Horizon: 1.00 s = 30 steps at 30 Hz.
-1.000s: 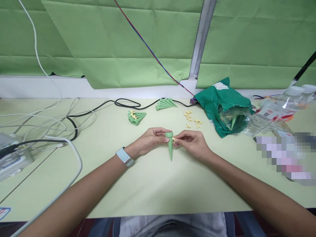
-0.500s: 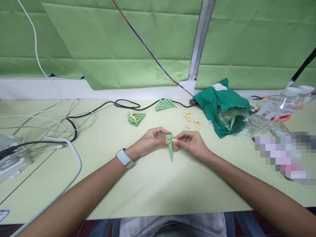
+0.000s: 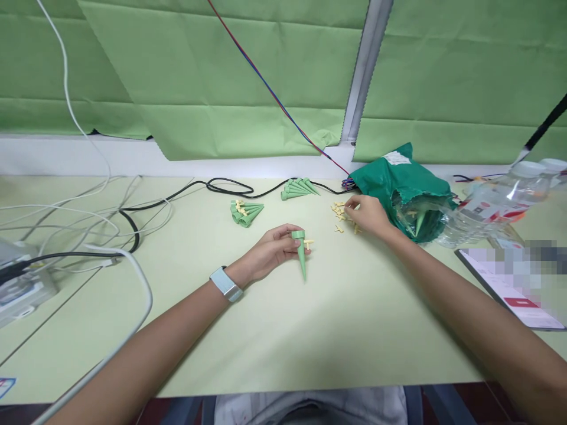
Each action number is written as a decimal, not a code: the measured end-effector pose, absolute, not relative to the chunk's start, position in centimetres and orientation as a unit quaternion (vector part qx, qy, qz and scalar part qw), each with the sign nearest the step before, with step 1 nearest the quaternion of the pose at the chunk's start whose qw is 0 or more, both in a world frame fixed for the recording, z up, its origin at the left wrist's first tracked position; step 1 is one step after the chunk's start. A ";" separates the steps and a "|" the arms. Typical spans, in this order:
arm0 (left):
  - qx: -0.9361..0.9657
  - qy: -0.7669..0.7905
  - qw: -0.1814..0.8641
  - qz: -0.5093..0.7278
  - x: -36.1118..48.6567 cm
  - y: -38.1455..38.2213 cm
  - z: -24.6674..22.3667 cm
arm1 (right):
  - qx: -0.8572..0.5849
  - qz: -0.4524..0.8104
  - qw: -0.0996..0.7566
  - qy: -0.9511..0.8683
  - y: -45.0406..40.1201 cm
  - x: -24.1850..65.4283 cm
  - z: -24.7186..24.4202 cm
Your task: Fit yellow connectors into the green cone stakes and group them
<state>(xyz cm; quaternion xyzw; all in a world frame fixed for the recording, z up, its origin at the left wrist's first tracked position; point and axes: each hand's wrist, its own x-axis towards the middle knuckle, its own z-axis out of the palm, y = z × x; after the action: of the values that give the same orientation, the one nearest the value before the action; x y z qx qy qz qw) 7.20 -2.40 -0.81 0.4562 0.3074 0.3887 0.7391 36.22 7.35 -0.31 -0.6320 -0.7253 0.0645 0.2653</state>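
Observation:
My left hand (image 3: 280,247) is closed around a green watering spike (image 3: 302,254), held point down just above the table. A small yellow valve (image 3: 309,242) sticks out from the spike's right side. My right hand (image 3: 367,213) is over a loose pile of yellow valves (image 3: 338,209) further back. Its fingertips are drawn together among the pieces, and what lies between them is hidden. To the left is a cluster of green spikes with yellow valves (image 3: 246,214). Several plain green spikes (image 3: 299,188) lie fanned out at the back.
A torn green plastic bag (image 3: 381,177) with more spikes lies at the back right, beside clear water bottles (image 3: 496,203) and a tablet-like device (image 3: 516,295). Black cable (image 3: 186,190) runs along the back. White cables (image 3: 142,289) and a power strip (image 3: 26,283) occupy the left.
My right hand has left the spike and moved right and back to the yellow pile. My left hand keeps the spike, shifted slightly left and up, with the yellow valve on it.

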 end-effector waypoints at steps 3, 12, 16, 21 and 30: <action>0.448 0.313 0.736 0.400 7.2 -2.3 -0.9 | -0.654 0.060 0.220 -0.721 8.5 36.1 -0.7; 0.435 0.351 0.721 0.410 7.7 -2.5 -0.3 | -0.678 0.034 0.187 -0.710 9.5 36.0 -1.4; 0.442 0.353 0.717 0.406 7.7 -2.7 -0.2 | -0.673 0.031 0.196 -0.712 9.2 36.4 -1.6; 0.434 0.347 0.723 0.410 7.7 -2.9 0.0 | -0.655 0.047 0.221 -0.721 9.0 36.6 -1.9; 0.446 0.342 0.718 0.410 7.6 -2.7 -0.4 | -0.518 0.181 0.385 -0.742 4.3 34.3 -0.1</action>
<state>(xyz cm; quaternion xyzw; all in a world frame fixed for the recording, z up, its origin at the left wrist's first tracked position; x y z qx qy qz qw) 7.61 -2.71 -0.36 0.4456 0.3422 0.4102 0.7184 34.27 4.29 -0.15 -0.5176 -0.7424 0.1813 0.3848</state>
